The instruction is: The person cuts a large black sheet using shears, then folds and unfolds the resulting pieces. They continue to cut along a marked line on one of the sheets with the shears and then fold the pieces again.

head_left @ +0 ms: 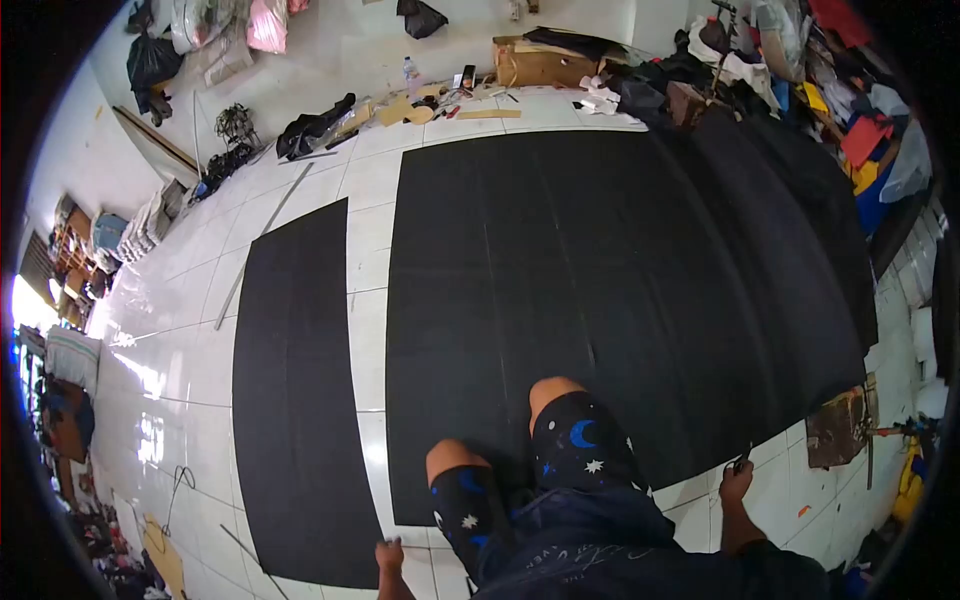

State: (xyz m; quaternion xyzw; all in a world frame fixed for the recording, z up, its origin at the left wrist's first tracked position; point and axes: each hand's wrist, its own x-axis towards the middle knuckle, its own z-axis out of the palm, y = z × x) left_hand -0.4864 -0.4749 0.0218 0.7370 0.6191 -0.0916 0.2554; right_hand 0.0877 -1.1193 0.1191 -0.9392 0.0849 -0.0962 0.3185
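Note:
A large black sheet of material (620, 270) is spread over the floor, and my knees rest on its near part. To its left lies a narrower black strip (295, 400), separated by a band of white tiles. My right hand (735, 484) is closed around dark-handled scissors (741, 463) at the large sheet's near right edge. Down at the strip's near right corner is my left hand (390, 556), fingers curled closed. Whether it pinches the strip's edge or something small cannot be made out.
A long metal ruler (262, 245) lies left of the strip. Tools and scraps (425, 108) line the far wall beside a cardboard box (545, 64). Piled cloth and bags (865, 130) crowd the right side. A brown block (838, 430) stands by the sheet's right corner.

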